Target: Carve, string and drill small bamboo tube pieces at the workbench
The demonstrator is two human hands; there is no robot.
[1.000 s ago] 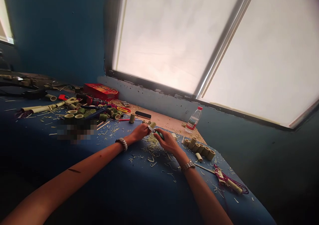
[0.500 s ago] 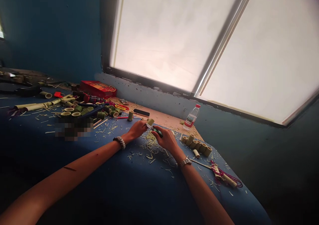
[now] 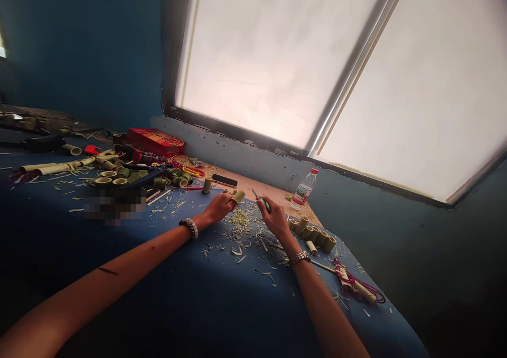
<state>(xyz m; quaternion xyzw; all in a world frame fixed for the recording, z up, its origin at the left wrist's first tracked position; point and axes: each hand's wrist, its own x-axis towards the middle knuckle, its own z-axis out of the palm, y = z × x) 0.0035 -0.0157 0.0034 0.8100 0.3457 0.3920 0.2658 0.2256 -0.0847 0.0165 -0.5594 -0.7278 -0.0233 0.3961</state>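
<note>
My left hand [image 3: 218,208] is closed around a short bamboo tube [image 3: 238,196], whose end sticks out to the right of my fingers. A green-handled knife [image 3: 265,205] is in my closed right hand [image 3: 276,220], its blade pointing up and to the left. Between blade and tube there is a gap. Below both hands a heap of pale bamboo shavings [image 3: 241,219] lies on the blue table surface [image 3: 190,294]. One more bamboo piece [image 3: 207,185] stands upright just beyond my left hand.
Several cut bamboo pieces [image 3: 315,235] stand at right, near purple cord [image 3: 356,284]. A plastic bottle [image 3: 304,190] and a phone [image 3: 224,180] are at the back. To the left lie more bamboo pieces, pliers [image 3: 148,178] and a red box [image 3: 156,141].
My right hand has drawn the knife away from the bamboo tube, to the right and slightly up. The left hand still holds the tube, now tilted a little differently.
</note>
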